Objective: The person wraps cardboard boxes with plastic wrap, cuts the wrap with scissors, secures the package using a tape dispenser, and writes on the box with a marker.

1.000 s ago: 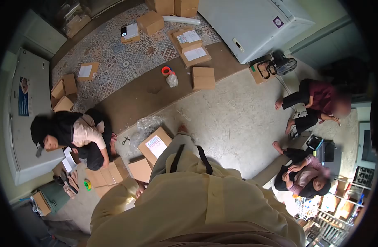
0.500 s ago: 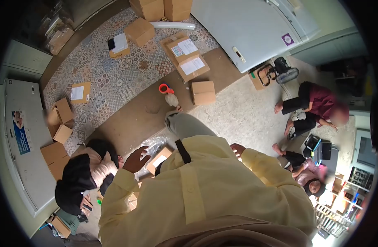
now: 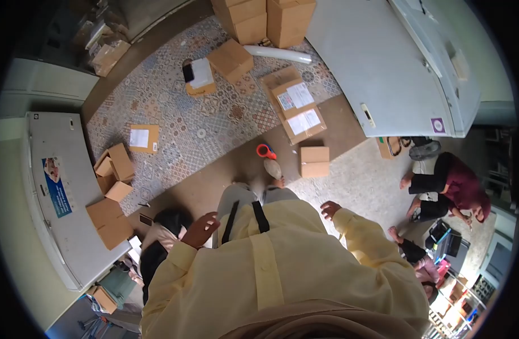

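Observation:
Nothing is held by my left hand (image 3: 202,230); it hangs at my left side with the fingers loosely apart. My right hand (image 3: 329,209) is off the right hip, also bare, its fingers slightly spread. On the brown floor strip ahead of my feet is a red ring-shaped item (image 3: 263,150), perhaps a tape roll, with a blue part. Right of it stands a closed cardboard box (image 3: 315,162). Farther forward, flat parcels (image 3: 296,107) with white labels lie on the patterned mat (image 3: 183,144).
A seated person (image 3: 168,223) is close by on my left. Two more people sit at right, one in a maroon top (image 3: 460,181). Open cartons (image 3: 109,223) lie at left. Tall boxes (image 3: 290,22), a white roll (image 3: 277,53) and large white freezers (image 3: 378,62) line the room.
My view has shifted, and floor things now appear farther right. Both my feet area shows. The box and clear plastic beside my left hand have gone out of sight. Both hands stay bare.

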`<state>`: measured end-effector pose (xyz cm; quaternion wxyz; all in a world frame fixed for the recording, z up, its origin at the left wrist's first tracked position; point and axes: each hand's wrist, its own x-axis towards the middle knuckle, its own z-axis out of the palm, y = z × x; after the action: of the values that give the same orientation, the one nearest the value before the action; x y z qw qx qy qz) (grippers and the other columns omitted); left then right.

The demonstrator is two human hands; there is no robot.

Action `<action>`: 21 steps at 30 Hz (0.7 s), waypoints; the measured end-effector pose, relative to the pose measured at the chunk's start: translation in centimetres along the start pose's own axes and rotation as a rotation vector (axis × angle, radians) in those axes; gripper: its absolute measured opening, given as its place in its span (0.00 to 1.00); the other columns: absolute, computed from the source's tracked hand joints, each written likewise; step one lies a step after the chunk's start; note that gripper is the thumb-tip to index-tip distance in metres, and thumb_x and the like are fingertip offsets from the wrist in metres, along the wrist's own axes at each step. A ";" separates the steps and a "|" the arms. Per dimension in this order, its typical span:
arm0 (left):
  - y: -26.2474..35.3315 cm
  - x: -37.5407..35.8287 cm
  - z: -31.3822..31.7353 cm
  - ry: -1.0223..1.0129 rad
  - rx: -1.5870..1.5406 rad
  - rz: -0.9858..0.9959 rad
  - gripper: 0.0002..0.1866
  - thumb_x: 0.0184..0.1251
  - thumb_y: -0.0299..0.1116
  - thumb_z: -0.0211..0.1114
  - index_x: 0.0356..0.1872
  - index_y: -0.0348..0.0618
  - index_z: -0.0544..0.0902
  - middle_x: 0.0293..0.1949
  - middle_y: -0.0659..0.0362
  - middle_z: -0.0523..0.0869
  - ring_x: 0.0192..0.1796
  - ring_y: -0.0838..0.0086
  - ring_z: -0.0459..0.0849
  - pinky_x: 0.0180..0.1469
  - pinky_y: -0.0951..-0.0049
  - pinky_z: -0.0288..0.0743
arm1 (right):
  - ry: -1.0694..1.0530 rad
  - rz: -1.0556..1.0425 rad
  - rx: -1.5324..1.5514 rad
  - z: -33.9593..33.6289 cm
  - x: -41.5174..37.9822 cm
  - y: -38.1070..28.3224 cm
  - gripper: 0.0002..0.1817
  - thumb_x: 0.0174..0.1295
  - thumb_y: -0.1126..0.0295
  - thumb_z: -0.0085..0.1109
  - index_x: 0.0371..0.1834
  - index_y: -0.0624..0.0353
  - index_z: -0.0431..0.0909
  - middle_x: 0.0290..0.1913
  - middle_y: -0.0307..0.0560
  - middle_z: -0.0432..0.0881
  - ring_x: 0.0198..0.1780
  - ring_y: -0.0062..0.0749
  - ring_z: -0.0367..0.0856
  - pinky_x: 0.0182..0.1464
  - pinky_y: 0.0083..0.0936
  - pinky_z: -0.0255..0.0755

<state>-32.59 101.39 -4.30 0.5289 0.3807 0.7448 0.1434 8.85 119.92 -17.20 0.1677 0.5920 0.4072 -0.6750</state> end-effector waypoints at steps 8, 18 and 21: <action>-3.4 12.2 -9.5 -0.194 0.346 0.144 0.21 0.55 0.43 0.56 0.50 0.46 0.70 0.43 0.52 0.75 0.43 0.61 0.77 0.43 0.65 0.71 | 0.308 -0.153 -0.027 8.8 7.3 0.3 0.11 0.52 0.63 0.52 0.38 0.52 0.75 0.32 0.46 0.78 0.36 0.34 0.76 0.40 0.29 0.71; -0.9 26.3 -22.5 -0.676 0.604 0.370 0.20 0.44 0.34 0.60 0.43 0.44 0.73 0.37 0.47 0.78 0.43 0.53 0.75 0.43 0.62 0.69 | 0.420 -0.001 0.236 26.5 5.3 -16.3 0.17 0.52 0.63 0.50 0.46 0.53 0.71 0.44 0.54 0.74 0.43 0.45 0.75 0.43 0.32 0.70; -0.1 26.6 -25.1 -0.756 0.433 0.235 0.21 0.46 0.35 0.60 0.45 0.44 0.73 0.38 0.46 0.79 0.43 0.53 0.77 0.41 0.62 0.70 | 0.423 -0.006 0.457 28.9 3.2 -20.3 0.18 0.51 0.62 0.51 0.46 0.52 0.71 0.42 0.52 0.75 0.41 0.41 0.76 0.43 0.30 0.70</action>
<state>-59.10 125.17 -12.37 0.6520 0.5903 0.4640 -0.1060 -25.41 111.56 -13.97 -0.0600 0.7406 0.2725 -0.6112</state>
